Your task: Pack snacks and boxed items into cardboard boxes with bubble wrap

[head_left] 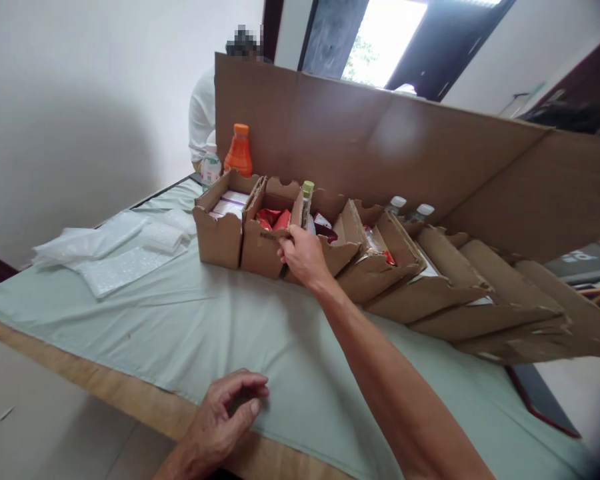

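Note:
My right hand (306,257) reaches forward, its fingers closed on the front rim of a cardboard bin (260,252), at its right corner. Shiny red packets (273,219) lie inside that bin. On its left stands another cardboard bin (219,241) holding white boxes (231,202) with a purple stripe. To its right, a third bin (344,255) contains dark purple packaging (325,230). My left hand (225,413) hovers at or rests near the table's front edge, empty, with thumb and curled fingers apart.
More cardboard bins (460,300) lean to the right along a tall cardboard panel (370,143). Bubble wrap (135,267) lies left on the green cloth (190,340). An orange bottle (239,152) and a clear bottle (211,167) stand behind. A person (201,117) sits beyond the panel.

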`<state>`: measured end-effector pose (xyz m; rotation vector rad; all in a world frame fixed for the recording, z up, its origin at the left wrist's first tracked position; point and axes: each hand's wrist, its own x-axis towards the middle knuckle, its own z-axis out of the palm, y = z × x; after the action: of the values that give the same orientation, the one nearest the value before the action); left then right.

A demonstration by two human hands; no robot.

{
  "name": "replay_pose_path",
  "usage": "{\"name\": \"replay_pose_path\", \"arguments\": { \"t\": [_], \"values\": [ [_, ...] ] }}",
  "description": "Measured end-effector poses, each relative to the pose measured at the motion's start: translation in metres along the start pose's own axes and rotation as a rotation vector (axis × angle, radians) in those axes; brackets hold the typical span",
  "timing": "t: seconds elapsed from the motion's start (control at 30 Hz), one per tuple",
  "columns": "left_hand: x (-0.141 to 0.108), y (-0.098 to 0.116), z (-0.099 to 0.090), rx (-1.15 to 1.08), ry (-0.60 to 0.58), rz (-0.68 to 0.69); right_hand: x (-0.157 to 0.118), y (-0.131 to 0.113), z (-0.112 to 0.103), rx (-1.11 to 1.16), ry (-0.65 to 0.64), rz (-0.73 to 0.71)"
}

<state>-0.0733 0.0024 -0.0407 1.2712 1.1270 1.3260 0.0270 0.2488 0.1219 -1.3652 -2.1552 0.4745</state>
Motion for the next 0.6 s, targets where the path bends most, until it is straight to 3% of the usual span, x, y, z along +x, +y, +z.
{"name": "replay_pose_path", "arguments": {
  "t": [0.13,0.23,0.3,0.4,0.47,0.53,0.6],
  "values": [
    [-0.009,-0.007,-0.008,-0.046,0.299,-0.047,-0.081,-0.002,-0.020,0.073,-0.016,-0.069],
    [-0.009,-0.005,-0.019,0.002,0.460,-0.035,-0.154,0.011,-0.055,0.135,-0.009,-0.180],
    [-0.005,0.003,-0.024,0.069,0.502,0.021,-0.195,0.031,-0.084,0.107,0.019,-0.174],
    [-0.001,0.016,-0.024,0.164,0.475,0.053,-0.242,0.070,-0.123,0.061,0.175,-0.007],
    [-0.002,0.022,-0.019,0.245,0.404,-0.013,-0.269,0.093,-0.139,0.112,0.265,0.118],
    [-0.005,0.027,-0.014,0.373,0.306,-0.124,-0.294,0.109,-0.142,0.180,0.241,0.155],
    [-0.008,0.030,-0.010,0.494,0.207,-0.206,-0.311,0.114,-0.132,0.175,0.149,0.156]
  ]
}}
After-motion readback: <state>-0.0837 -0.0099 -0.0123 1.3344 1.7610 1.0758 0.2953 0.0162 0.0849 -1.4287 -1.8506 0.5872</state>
